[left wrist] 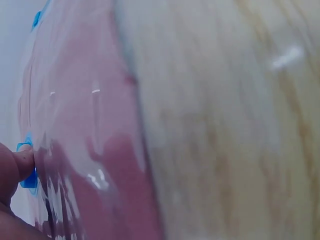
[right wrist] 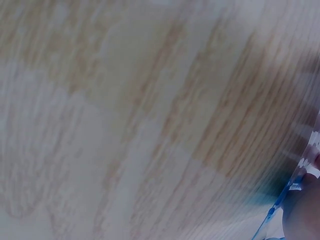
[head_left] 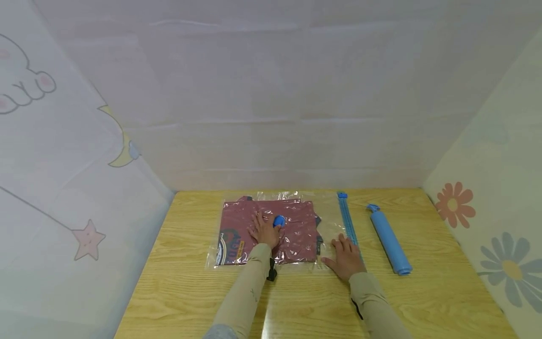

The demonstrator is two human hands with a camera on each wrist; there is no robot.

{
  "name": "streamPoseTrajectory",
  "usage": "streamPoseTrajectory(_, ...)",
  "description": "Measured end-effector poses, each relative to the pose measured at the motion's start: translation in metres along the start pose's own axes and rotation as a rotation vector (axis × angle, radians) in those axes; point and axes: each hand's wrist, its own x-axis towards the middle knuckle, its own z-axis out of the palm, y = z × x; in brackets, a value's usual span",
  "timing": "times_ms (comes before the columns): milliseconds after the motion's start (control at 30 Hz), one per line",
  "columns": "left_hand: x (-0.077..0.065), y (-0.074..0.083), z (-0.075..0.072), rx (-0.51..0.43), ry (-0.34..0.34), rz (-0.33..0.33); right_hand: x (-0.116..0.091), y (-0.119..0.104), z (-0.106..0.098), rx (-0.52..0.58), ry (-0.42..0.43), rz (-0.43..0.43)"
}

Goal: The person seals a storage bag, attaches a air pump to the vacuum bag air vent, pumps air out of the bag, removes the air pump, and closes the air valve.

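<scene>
A clear plastic vacuum storage bag (head_left: 330, 209) lies flat on the wooden table, a folded dark red garment (head_left: 298, 242) inside it. My left hand (head_left: 267, 233) rests on the bag with fingers spread, its thumb at the round blue valve cap (head_left: 279, 221). In the left wrist view that thumb (left wrist: 22, 162) touches the blue cap (left wrist: 30, 179). Over the bag's right end, my right hand (head_left: 348, 259) presses down with fingers extended beside the blue zip strip (head_left: 346, 216). A blue slider (head_left: 342, 195) sits at the strip's far end.
A blue hand pump (head_left: 390, 241) lies on the table to the right of the bag, its handle toward the back. Fabric-like walls with printed flowers (head_left: 453, 204) and a star (head_left: 89, 239) enclose the wooden table (head_left: 169, 282) on the sides and back.
</scene>
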Motion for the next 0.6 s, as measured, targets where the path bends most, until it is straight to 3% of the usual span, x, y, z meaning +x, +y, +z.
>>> streamPoseTrajectory(600, 0.0006, -0.0015, -0.0020, 0.011, -0.074, 0.018, 0.0005, 0.0007, 0.0009, -0.003, -0.014, 0.015)
